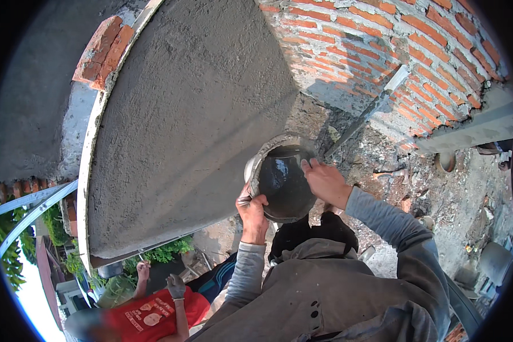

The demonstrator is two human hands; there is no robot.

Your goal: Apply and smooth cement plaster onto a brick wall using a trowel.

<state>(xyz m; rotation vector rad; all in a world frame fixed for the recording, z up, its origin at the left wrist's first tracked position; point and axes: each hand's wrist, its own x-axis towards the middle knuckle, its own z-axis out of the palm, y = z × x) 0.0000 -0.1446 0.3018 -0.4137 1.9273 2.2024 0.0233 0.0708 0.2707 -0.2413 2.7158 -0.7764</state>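
Note:
A round bucket [254,181], its rim crusted with grey mortar, is held in front of my body with its mouth facing up. Dark wet contents [279,191] inside catch a bright reflection. My left hand [252,214] grips the near left side, thumb over the rim and fingers around the outside. On the right side, my right hand [326,182] is closed at the rim; its lower fingers are partly hidden. Just left of the bucket stretches a broad wall face of fresh grey plaster [194,125].
A brick wall [359,43] rises at the far right, with a long straightedge [370,108] leaning against it. Rubble covers the ground [404,194], where a hammer-like tool [389,174] lies. Broken bricks [104,51] sit on the plastered wall's edge. Another person in a red shirt [154,313] is at lower left.

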